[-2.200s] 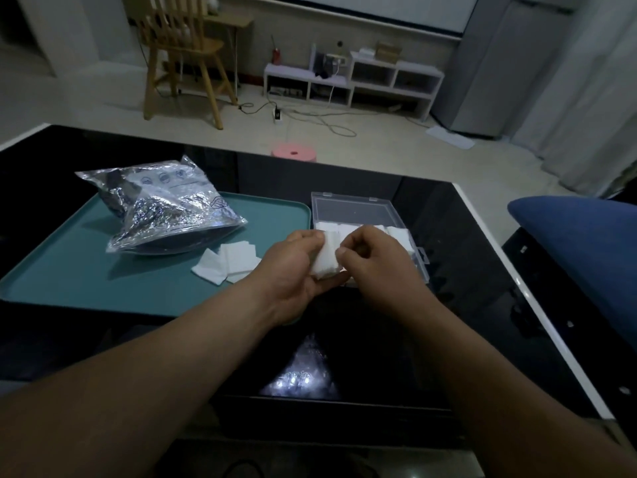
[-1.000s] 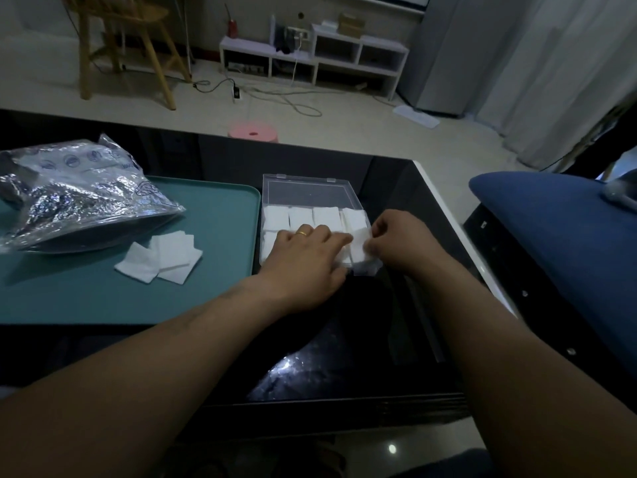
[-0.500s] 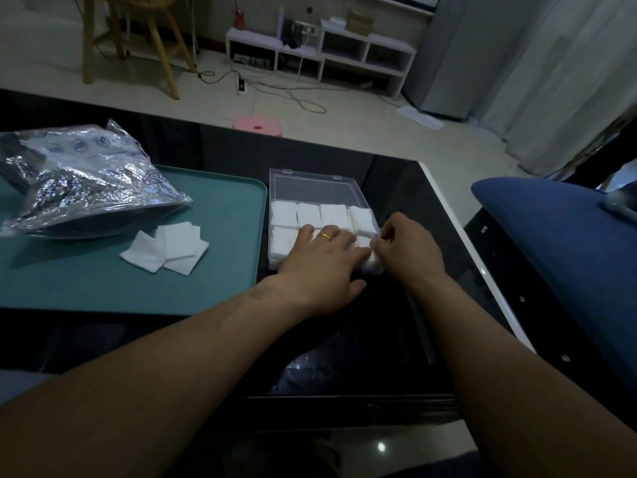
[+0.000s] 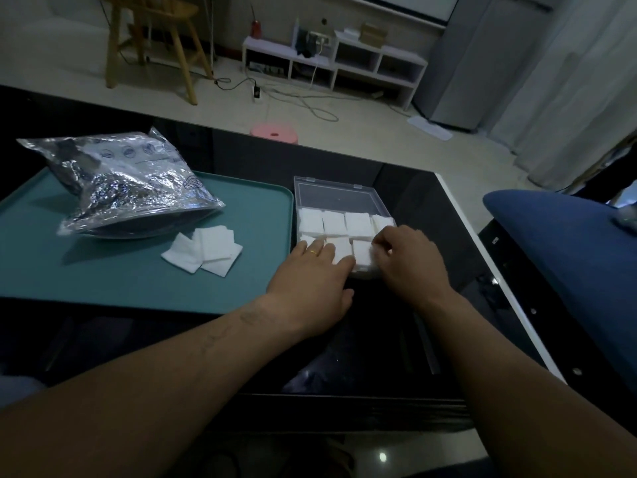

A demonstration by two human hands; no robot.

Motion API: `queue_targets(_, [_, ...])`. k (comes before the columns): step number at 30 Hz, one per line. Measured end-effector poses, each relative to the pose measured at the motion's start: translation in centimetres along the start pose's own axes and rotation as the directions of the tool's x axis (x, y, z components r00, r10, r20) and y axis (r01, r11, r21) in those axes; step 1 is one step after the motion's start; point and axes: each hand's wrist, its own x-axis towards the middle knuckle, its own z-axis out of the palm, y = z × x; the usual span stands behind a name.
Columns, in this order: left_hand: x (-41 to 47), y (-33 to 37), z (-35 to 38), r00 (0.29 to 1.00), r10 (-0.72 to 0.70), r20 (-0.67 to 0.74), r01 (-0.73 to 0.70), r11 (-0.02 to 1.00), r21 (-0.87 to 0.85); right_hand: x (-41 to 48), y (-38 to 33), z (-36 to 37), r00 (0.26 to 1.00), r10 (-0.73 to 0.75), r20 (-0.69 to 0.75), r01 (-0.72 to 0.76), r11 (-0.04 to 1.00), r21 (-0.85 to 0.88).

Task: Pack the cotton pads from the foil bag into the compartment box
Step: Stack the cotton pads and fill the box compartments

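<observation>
A clear compartment box (image 4: 303,188) with its lid folded back lies on the black table, right of the teal tray. White cotton pads (image 4: 333,223) fill its compartments. My left hand (image 4: 310,281) lies flat with straight fingers pressing on the pads in the near row. My right hand (image 4: 406,260) is at the box's near right corner, its curled fingertips on the pad there; whether it pinches it is unclear. A crumpled foil bag (image 4: 127,184) lies on the tray, with a few loose pads (image 4: 206,251) beside it.
The teal tray (image 4: 103,281) covers the table's left half. A blue cushion (image 4: 565,243) sits past the table's right edge. On the floor beyond are a pink stool (image 4: 274,132), a wooden chair (image 4: 151,39) and a white shelf (image 4: 334,60).
Both hands came down from holding a pad in the air to the box. My left hand now lies flat on the near row and my right hand works at the near right corner.
</observation>
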Motion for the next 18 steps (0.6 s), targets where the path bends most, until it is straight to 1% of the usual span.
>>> queue_targets(2, [-0.1,-0.1,0.0,1.0,0.017,0.026,-0.017,1.0,0.014,-0.6,-0.7,0.3,0.998,-0.028,0.058,0.028,1.0,0.006])
queue_targets(4, [-0.3,-0.4,-0.4,0.999,0.027,0.024,-0.027,1.0,-0.015,-0.7,-1.1,0.2,0.998,-0.002,0.063,0.003,1.0,-0.015])
queue_targets(7, [-1.2,-1.3,-1.5,0.997,0.046,-0.058,-0.05,0.996,-0.075,-0.5,-2.5,-0.6,1.0,0.023,0.009,-0.023,0.999,-0.044])
queue_targets(9, [-2.3,-2.9,-2.5,0.992,-0.005,-0.127,-0.011,0.992,-0.126,-0.2,-4.6,-1.3,1.0,-0.014,-0.021,0.015,1.0,0.017])
queue_targets(11, [-4.0,-5.8,-3.4,0.986,-0.105,-0.129,0.088,0.988,-0.131,0.4,-8.2,-1.3,0.998,-0.062,0.01,0.06,0.989,0.135])
queue_targets(13, [-6.0,-9.2,-4.0,0.969,-0.227,-0.098,0.212,0.967,-0.142,1.1,-12.1,-0.6,0.989,-0.126,0.082,0.105,0.968,0.227])
queue_targets(15, [-8.3,-12.5,-4.3,0.922,-0.383,-0.06,0.366,0.91,-0.194,1.9,-15.8,0.7,0.968,-0.194,0.162,0.154,0.96,0.233])
queue_targets(17, [-10.1,-14.9,-4.2,0.854,-0.52,0.003,0.509,0.835,-0.208,3.0,-18.6,2.5,0.94,-0.186,0.287,0.127,0.969,0.213])
queue_targets(18, [-10.3,-15.6,-4.1,0.828,-0.56,0.044,0.555,0.805,-0.209,3.5,-19.4,3.2,0.924,-0.158,0.349,0.093,0.976,0.196])
